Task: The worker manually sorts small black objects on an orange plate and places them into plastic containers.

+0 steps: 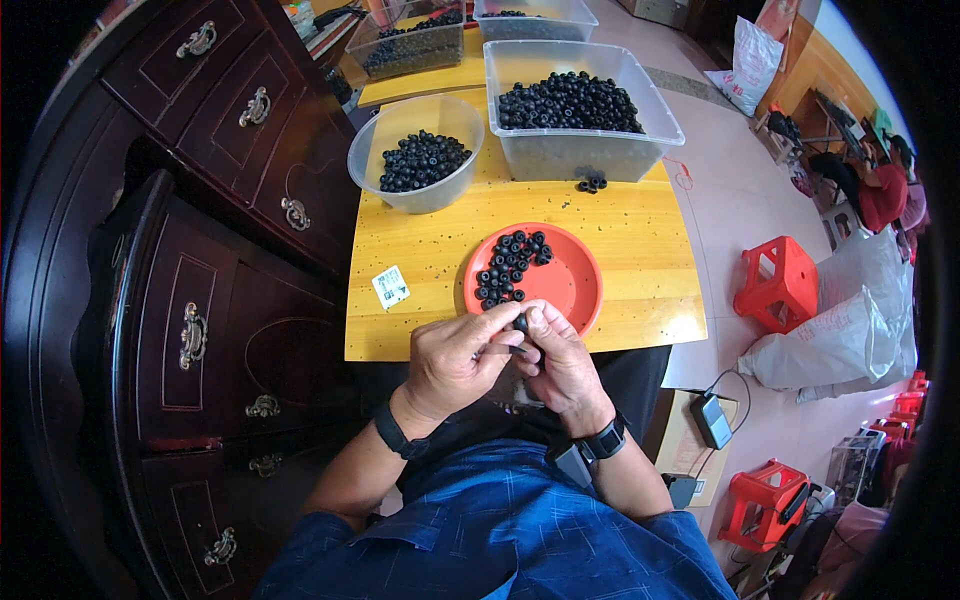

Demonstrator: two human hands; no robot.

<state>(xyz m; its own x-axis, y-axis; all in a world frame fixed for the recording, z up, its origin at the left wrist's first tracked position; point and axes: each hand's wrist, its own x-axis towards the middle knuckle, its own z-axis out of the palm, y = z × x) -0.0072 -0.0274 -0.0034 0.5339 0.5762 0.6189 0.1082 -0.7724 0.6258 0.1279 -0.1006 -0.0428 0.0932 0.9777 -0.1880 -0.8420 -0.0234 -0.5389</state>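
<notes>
My left hand (452,362) and my right hand (566,372) meet above the table's near edge, fingers closed together. Between their fingertips is a small black ring-shaped part (521,323), gripped from both sides. A thin dark strip (516,349) shows between the fingers just below it; its kind I cannot make out. Just beyond my hands, a round orange-red plate (578,275) carries several similar black parts (516,256), mostly on its left half. Some of them show a hole through the middle.
A round translucent tub (365,165) and a larger rectangular bin (580,160) hold black parts farther back. A few loose parts (592,184) and dark crumbs lie on the yellow table (640,270), beside a white label (391,287). Dark drawers (240,330) stand left; red stools (778,283) right.
</notes>
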